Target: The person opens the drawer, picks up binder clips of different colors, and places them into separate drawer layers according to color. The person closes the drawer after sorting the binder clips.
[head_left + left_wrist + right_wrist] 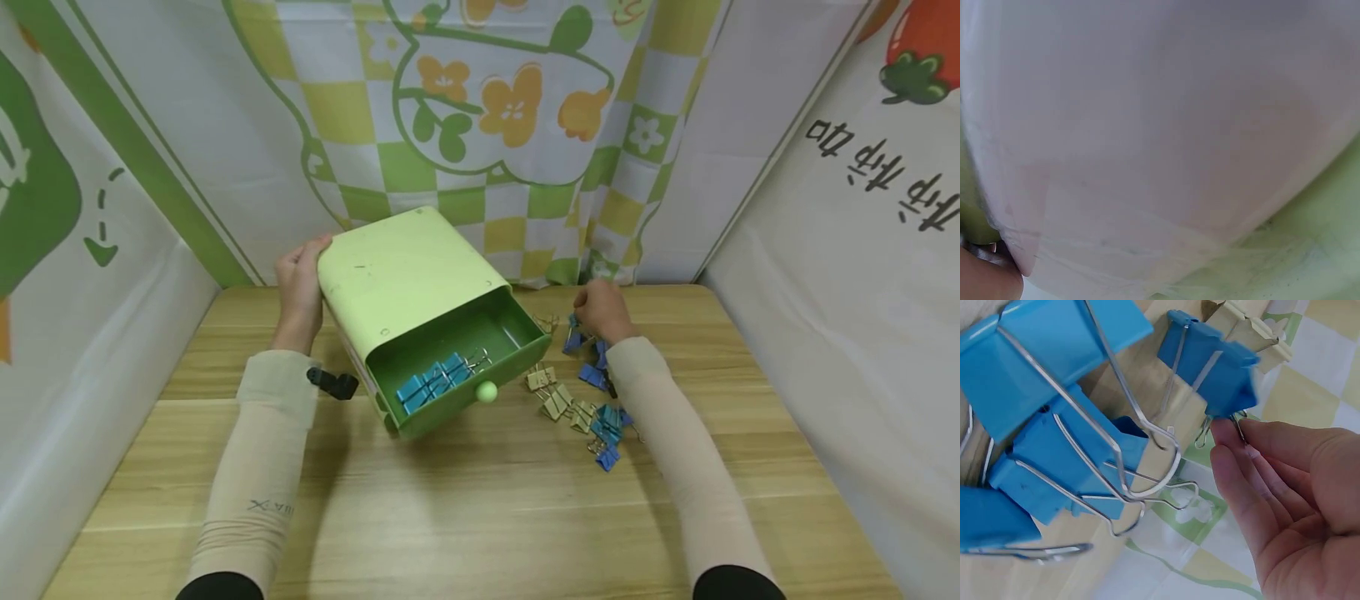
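My left hand (298,283) grips the far left side of a pale green drawer box (412,271), which is tilted. Its dark green drawer (517,354), with a round knob (487,392), is pulled partly out. Several light-blue binder clips (433,383) lie in a row inside it. In the left wrist view, the box's pale side (1116,125) fills most of the picture, with part of a finger (988,278) at its corner. My right hand (1297,487) pinches the wire handle of a blue binder clip (1229,378) between thumb and fingers, at the right of the box.
Yellow binder clips (557,402) lie on the wooden table (480,517) right of the box. Nearer the right forearm are a light-blue clip (607,423) and darker blue clips (592,377). A patterned curtain (495,200) hangs behind the table, with white walls on both sides.
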`<state>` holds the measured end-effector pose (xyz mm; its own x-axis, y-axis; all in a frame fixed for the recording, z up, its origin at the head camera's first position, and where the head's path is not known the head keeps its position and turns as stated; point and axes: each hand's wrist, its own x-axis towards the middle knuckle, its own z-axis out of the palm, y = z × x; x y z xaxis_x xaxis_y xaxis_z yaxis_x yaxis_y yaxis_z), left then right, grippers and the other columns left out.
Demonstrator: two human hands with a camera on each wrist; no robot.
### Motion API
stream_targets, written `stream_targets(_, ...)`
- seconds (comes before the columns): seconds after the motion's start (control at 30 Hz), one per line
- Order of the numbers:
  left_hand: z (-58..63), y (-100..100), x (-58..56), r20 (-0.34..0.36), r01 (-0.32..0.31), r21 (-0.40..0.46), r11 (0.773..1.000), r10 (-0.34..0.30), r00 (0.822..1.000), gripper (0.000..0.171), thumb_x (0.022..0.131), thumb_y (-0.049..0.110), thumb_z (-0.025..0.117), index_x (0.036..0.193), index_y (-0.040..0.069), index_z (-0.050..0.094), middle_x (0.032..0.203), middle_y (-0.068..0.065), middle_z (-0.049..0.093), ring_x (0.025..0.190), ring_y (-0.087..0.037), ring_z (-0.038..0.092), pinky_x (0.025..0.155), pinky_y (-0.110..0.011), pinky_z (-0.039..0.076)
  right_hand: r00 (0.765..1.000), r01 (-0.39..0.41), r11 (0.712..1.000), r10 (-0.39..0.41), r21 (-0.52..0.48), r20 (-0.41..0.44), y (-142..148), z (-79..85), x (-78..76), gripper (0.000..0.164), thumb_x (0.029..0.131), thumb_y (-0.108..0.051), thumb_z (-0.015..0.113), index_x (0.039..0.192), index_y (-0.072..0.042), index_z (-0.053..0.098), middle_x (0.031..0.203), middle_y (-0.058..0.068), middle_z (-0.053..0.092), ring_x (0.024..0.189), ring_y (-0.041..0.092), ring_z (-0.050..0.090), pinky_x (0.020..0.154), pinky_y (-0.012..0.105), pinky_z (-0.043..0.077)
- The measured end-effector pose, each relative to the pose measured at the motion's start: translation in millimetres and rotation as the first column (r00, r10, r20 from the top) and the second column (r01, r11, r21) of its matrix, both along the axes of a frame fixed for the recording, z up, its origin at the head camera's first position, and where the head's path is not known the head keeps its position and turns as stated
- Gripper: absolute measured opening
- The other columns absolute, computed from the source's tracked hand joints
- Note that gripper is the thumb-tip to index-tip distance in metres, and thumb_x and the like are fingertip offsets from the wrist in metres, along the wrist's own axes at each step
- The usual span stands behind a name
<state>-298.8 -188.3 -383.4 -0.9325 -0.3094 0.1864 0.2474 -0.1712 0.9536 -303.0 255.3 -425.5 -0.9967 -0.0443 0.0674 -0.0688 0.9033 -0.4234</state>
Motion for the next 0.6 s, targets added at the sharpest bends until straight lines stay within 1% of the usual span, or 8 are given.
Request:
stream_targets(0.03,0.1,0,-0.1,0.000,0.001,0.002,1.000,-0.001,1.000,0.029,0.101,0.030,0.070,0.078,0.015,0.077,0.065,0.008,0.068,0.051,-0.005,0.055,0.051,-0.018,0.047,1.000,-0.001,1.000,0.001,0.001,0.006,0,1.7,0.5,0.020,0.091,0.008,0.058,0.087,0.006,0.077,0.085,0.022,0.073,0.076,0.032,0.061,0.071,0.041,0.055)
stream_targets(0.1,0.3,-1,-0.1,0.002,0.006,0.002,1.000,-0.006,1.000,0.029,0.101,0.030,0.070,0.078,0.014,0.077,0.065,0.008,0.069,0.051,-0.005,0.055,0.051,-0.018,0.047,1.000,-0.003,1.000,0.003,0.008,0.010,-1,5.1,1.1,0.020,0.092,0.007,0.058,0.095,0.008,0.078,0.094,0.024,0.076,0.083,0.036,0.068,0.077,0.044,0.060)
stream_targets(0.13,0.4,-1,-0.1,0.002,0.009,0.003,1.000,-0.009,1.000,0.028,0.101,0.030,0.070,0.079,0.014,0.078,0.066,0.008,0.069,0.051,-0.005,0.056,0.051,-0.018,0.048,1.000,-0.002,1.000,0.002,0.013,0.007,-1,7.2,1.6,0.022,0.093,0.005,0.059,0.104,0.007,0.079,0.107,0.026,0.078,0.096,0.040,0.073,0.086,0.048,0.062)
stream_targets(0.17,0.2,-1,-0.2,0.003,0.011,0.002,1.000,-0.011,1.000,0.028,0.101,0.031,0.070,0.079,0.014,0.078,0.066,0.008,0.069,0.051,-0.005,0.056,0.051,-0.018,0.048,1.000,-0.006,1.000,0.005,0.011,0.018,-2,9.4,2.1,0.023,0.095,0.005,0.059,0.108,0.008,0.078,0.112,0.028,0.077,0.101,0.043,0.073,0.090,0.050,0.062)
stream_targets(0.23,0.3,-2,0.1,0.002,0.014,0.005,1.000,-0.014,1.000,0.027,0.101,0.031,0.070,0.081,0.014,0.079,0.066,0.007,0.070,0.051,-0.005,0.057,0.051,-0.018,0.048,1.000,-0.011,1.000,0.011,0.008,0.022,-2,14.0,3.5,0.028,0.096,0.003,0.059,0.120,0.009,0.074,0.127,0.030,0.072,0.120,0.047,0.068,0.101,0.056,0.059)
stream_targets(0.37,0.0,-2,0.4,0.001,0.012,0.006,1.000,-0.012,1.000,0.025,0.101,0.030,0.070,0.085,0.014,0.081,0.068,0.007,0.072,0.052,-0.005,0.058,0.052,-0.018,0.049,1.000,-0.023,0.999,0.024,-0.033,0.018,0,20.4,5.3,0.030,0.096,0.004,0.058,0.122,0.010,0.073,0.126,0.030,0.072,0.118,0.046,0.070,0.098,0.055,0.060)
stream_targets(0.5,0.1,-2,0.7,-0.004,0.014,0.001,1.000,-0.014,1.000,0.025,0.101,0.030,0.070,0.085,0.014,0.081,0.069,0.007,0.073,0.053,-0.006,0.059,0.053,-0.018,0.050,1.000,-0.014,0.995,0.016,-0.096,0.019,3,25.9,6.2,0.028,0.095,0.001,0.062,0.119,0.008,0.074,0.120,0.028,0.075,0.107,0.043,0.074,0.090,0.051,0.063)
stream_targets(0.6,-0.1,-2,1.0,-0.007,0.013,-0.004,1.000,-0.013,1.000,0.026,0.101,0.031,0.070,0.084,0.014,0.081,0.068,0.007,0.073,0.052,-0.006,0.059,0.053,-0.018,0.050,1.000,-0.015,0.987,0.019,-0.160,0.021,5,32.4,7.3,0.025,0.097,-0.003,0.066,0.117,0.007,0.075,0.113,0.027,0.077,0.101,0.042,0.076,0.084,0.046,0.063)
